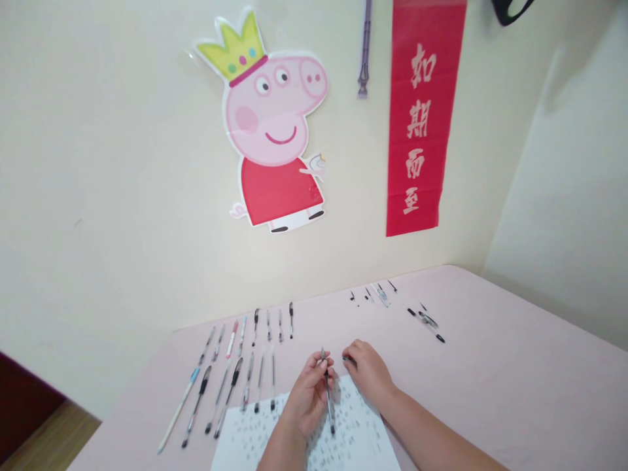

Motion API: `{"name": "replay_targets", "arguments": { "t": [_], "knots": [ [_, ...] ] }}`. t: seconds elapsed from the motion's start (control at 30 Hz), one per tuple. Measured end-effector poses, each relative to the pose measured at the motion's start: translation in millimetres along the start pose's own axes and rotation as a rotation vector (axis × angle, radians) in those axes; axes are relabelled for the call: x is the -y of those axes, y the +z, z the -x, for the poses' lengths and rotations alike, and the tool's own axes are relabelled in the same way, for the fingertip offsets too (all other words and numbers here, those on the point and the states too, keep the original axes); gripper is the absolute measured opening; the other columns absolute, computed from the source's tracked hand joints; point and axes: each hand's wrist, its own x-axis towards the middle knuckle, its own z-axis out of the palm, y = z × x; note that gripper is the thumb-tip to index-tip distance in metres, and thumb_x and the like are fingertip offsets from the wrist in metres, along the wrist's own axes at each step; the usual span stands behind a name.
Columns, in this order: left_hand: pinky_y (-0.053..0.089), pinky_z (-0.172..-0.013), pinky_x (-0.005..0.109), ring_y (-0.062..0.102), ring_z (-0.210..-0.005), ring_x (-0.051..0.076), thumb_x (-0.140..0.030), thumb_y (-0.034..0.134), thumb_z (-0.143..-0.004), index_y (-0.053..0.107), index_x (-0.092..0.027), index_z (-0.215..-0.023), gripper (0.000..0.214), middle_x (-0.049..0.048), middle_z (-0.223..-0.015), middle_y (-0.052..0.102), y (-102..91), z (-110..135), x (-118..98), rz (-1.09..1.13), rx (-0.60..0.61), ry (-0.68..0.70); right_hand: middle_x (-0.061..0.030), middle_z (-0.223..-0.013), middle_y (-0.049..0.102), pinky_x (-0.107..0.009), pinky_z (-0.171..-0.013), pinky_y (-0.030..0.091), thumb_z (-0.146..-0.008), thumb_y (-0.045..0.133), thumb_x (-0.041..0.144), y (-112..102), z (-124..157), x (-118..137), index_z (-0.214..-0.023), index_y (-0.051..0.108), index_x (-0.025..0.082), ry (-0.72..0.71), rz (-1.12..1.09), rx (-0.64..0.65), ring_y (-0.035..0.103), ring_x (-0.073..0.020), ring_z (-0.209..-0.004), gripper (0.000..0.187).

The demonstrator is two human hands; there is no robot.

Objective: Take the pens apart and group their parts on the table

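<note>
My left hand (305,392) is closed around a slim clear-and-black pen (329,402). The pen's pale tip points up toward the wall and its dark end toward me. Just to the right, my right hand (369,371) pinches a small black piece (348,359) that looks like a pen cap, partly covered by the fingers. Under both hands lies a white sheet (255,435) with rows of printed or written marks. Left of my hands, pens lie in two rows, among them a black-gripped pen (197,405), a pale blue-ended pen (179,411) and a pink pen (232,339).
On the pink tabletop (515,373), small dark pen parts (367,294) and a light-blue piece (381,296) lie at the back. Several black pens or pen parts (426,325) lie farther right. Behind rises a wall with a pig cutout (282,190) and a red banner (424,85).
</note>
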Motion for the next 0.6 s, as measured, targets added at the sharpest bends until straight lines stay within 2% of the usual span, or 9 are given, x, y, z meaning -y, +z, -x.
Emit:
{"name": "replay_targets", "arguments": {
  "t": [0.13,0.3,0.43,0.6],
  "knots": [
    [0.044,-0.047,0.015,0.053,-0.057,0.005,-0.015,0.068,-0.073,0.06,-0.017,-0.096,0.025,-0.0001,-0.075,0.056,0.3,1,0,-0.091,-0.029,0.003,-0.0067,-0.085,0.059,-0.031,-0.078,0.038,-0.076,0.05,0.006,-1,-1,2,-0.083,0.066,0.02,-0.031,-0.013,-0.016,0.051,-0.0208,-0.087,0.021],
    [0.033,-0.04,0.013,0.044,-0.049,0.003,-0.024,0.072,-0.07,0.061,-0.014,-0.099,0.033,-0.0026,-0.067,0.051,1.3,0,2,-0.199,-0.007,0.006,-0.0066,-0.087,0.061,-0.033,-0.08,0.04,-0.081,0.052,0.015,-3,-3,8,-0.086,0.066,0.019,-0.128,-0.199,-0.133,0.052,-0.0202,-0.088,0.015],
    [0.028,-0.04,0.013,0.04,-0.047,0.002,-0.031,0.074,-0.067,0.06,-0.012,-0.085,0.03,-0.0041,-0.06,0.048,-0.6,-1,5,-0.295,0.035,0.009,-0.006,-0.081,0.062,-0.032,-0.075,0.042,-0.085,0.05,0.025,-3,-3,13,-0.079,0.066,0.019,-0.192,-0.386,-0.158,0.054,-0.0186,-0.082,0.018],
    [0.026,-0.04,0.014,0.035,-0.043,0.002,-0.037,0.071,-0.069,0.051,-0.014,-0.069,0.03,-0.0052,-0.055,0.046,-1.9,0,8,-0.367,0.074,-0.018,-0.0055,-0.08,0.062,-0.03,-0.071,0.043,-0.081,0.057,0.037,-1,-3,11,-0.078,0.066,0.019,-0.159,-0.551,-0.141,0.056,-0.018,-0.08,0.02]
  ]
}}
